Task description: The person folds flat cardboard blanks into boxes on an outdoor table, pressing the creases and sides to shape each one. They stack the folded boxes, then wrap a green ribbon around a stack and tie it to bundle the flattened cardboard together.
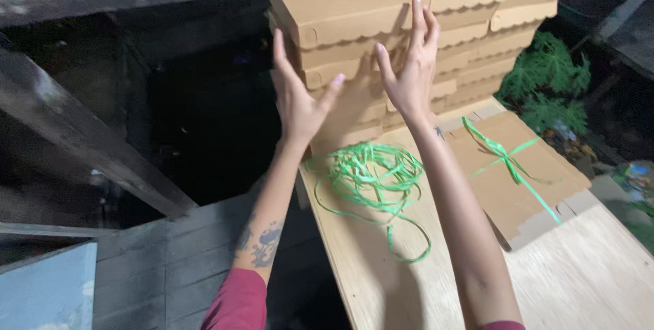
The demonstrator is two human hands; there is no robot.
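Observation:
Both my arms reach up toward a tall stack of brown cardboard boxes [340, 3] with scalloped lid edges, standing at the far end of a plywood table [586, 282]. My left hand [296, 95] is open, fingers spread, at the stack's left front corner. Just right of it, my right hand [411, 64] is open too, with its fingertips against the stack's front face. Neither hand grips anything. A second stack of the same boxes [511, 10] stands directly to the right.
A loose tangle of green plastic ribbon [371, 177] lies on the table below my hands. A bundle of flat cardboard [511, 173] tied with green ribbon lies to the right. Green foliage [548, 78] sits behind it. Dark wooden beams [82, 132] are on the left.

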